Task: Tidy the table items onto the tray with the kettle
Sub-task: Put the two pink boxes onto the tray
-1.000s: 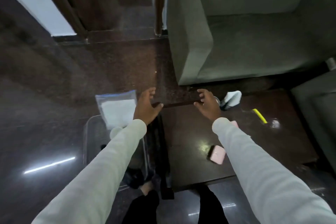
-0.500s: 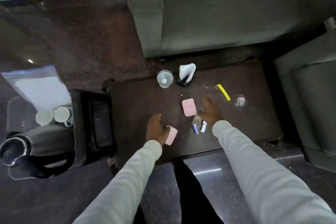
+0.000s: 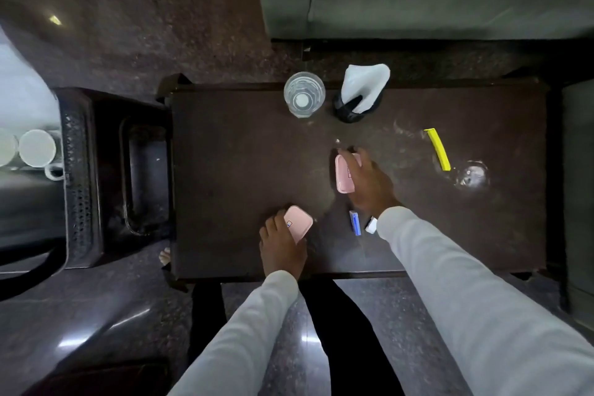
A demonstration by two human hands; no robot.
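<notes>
Since half a sec ago the right hand (image 3: 369, 183) has slid off the small packets onto the far pink box (image 3: 344, 174); fingers curl over its right edge, grasping it. Left hand (image 3: 281, 243) keeps its clenched hold on the near pink box (image 3: 298, 223), tilted up off the worktop (image 3: 241, 170). Both boxes look light, stiff, smooth plastic, prob slippery, so pinch across the short sides. Blue packet (image 3: 354, 222) and white packet (image 3: 371, 224) lie just behind the right fingers, near the wrist. Glass (image 3: 303, 95) sits well beyond the fingertips: fragile, grip round the wall. Yellow stick (image 3: 437, 148) lies to the right.
</notes>
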